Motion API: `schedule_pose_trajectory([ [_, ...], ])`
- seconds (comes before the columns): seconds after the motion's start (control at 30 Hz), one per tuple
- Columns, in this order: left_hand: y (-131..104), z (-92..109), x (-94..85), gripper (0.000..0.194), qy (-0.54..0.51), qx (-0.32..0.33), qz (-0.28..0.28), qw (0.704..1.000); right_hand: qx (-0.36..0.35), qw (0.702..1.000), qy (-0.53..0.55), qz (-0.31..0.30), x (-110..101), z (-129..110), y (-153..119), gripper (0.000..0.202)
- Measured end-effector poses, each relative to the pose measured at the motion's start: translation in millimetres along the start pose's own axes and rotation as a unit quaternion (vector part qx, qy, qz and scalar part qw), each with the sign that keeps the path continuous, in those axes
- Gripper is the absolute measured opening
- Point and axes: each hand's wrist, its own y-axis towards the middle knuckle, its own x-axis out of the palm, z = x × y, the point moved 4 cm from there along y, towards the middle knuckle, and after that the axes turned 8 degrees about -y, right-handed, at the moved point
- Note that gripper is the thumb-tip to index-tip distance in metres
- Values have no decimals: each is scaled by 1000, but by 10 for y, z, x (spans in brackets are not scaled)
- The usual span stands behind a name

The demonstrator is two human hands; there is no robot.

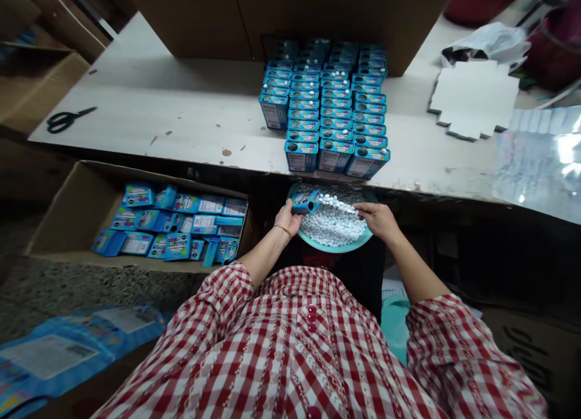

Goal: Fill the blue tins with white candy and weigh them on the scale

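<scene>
Blue box, grasped by the left hand over the bowl, lies roughly sideways lengthwise, holed end facing the right hand, which pinches what seems a scoop of white pellets.

The word "CARAMELO" runs in white capitals across the tops of small blue boxes standing in rows on a white table, with a second, shorter word beneath it too blurred to read surely. The same "CARAMELO" marks blue packs piled in an open carton, some showing pale panels of print too fine to make out. Lettering on the blue pack in the left hand is illegible, as are dark characters on a cardboard box at lower right.
</scene>
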Motion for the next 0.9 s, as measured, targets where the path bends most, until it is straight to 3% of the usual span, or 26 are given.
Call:
schedule_pose_trajectory([
  [0.13,-26,-161,94,15,-17,-19,9,1000,-21,985,-159,-57,-300,-356,9,32],
  [0.3,-33,-238,122,11,9,-17,-1,1000,-38,942,-316,-110,-445,-826,16,36],
  [0.43,-36,-228,102,23,68,23,-30,997,-80,921,-363,-117,-492,-1154,28,34],
  [0.53,-40,-213,75,28,145,32,-93,984,-99,919,-366,-112,-511,-1272,49,35],
  [0.63,-41,-161,33,42,308,71,-164,934,-113,916,-367,-116,-499,-1300,62,34],
  [0.73,-57,-61,26,61,478,212,-203,828,-128,911,-374,-116,-484,-1335,43,34],
  [0.8,-72,-41,43,54,522,276,-229,774,-132,910,-375,-120,-505,-1362,-3,33],
  [0.83,-77,-44,51,47,523,286,-247,764,-131,910,-374,-121,-531,-1361,-39,32],
  [0.9,-75,-47,56,38,498,277,-279,773,-121,910,-376,-123,-611,-1289,-135,30],
])
